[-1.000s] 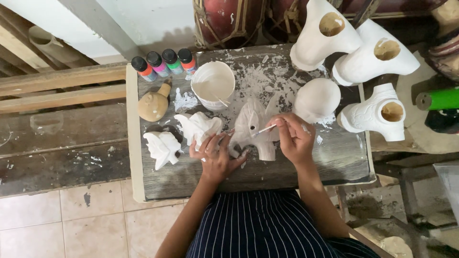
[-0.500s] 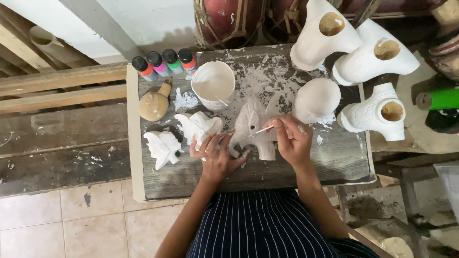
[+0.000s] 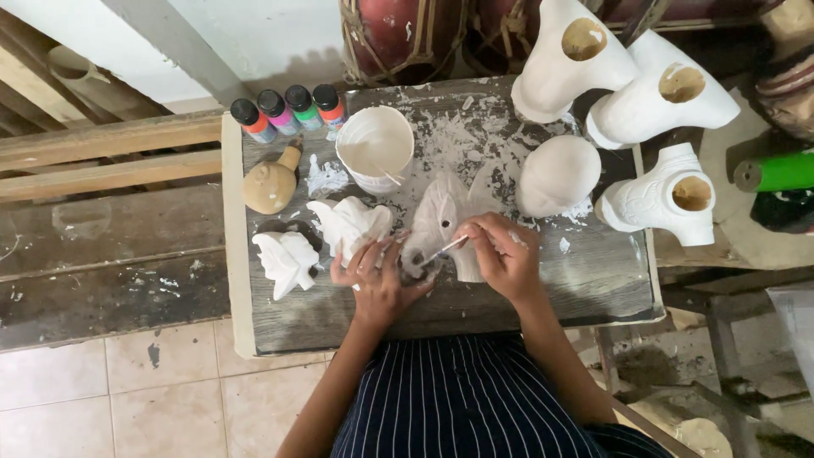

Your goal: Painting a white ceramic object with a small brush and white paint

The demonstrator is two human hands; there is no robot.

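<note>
At frame centre, the right hand (image 3: pixel 500 254) is pinching a thin brush (image 3: pixel 443 249), its tip touching a matte white plaster figurine (image 3: pixel 449 216) lying just left of the knuckles. The left hand (image 3: pixel 377 273), fingers curled, is bracing the figurine's lower left edge on the paint-flecked wooden table (image 3: pixel 593 280).

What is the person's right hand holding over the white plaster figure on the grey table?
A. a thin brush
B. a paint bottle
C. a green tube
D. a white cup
A: the right hand pinches a thin brush whose tip meets the white plaster figure, while the left hand steadies it.
</note>
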